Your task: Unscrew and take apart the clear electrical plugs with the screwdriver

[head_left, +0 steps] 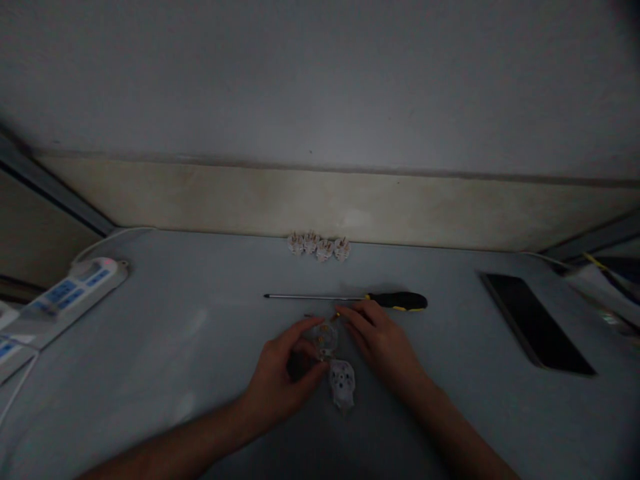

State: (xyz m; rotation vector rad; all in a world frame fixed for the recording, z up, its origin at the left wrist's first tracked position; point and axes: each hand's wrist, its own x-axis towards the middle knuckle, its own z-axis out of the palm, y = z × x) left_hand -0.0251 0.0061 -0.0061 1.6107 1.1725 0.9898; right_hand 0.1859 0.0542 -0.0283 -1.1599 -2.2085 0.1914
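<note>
Left hand pinching clear plug body, right hand fingers loosely spread touching it; white cover off, screwdriver idle on table, reassembly pending.

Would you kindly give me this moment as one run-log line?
left hand: holds clear plug part | right hand: fingertips at it | white plug cover: on table | screwdriver: behind hands

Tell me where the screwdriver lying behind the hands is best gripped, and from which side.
Probably by the black and yellow handle, the thick end, which points right while the thin shaft runs left. The screwdriver lies flat on the table, so coming from above with the right hand, whose fingertips already lie beside the handle, looks easiest. The left hand is on the small plug part.
</note>
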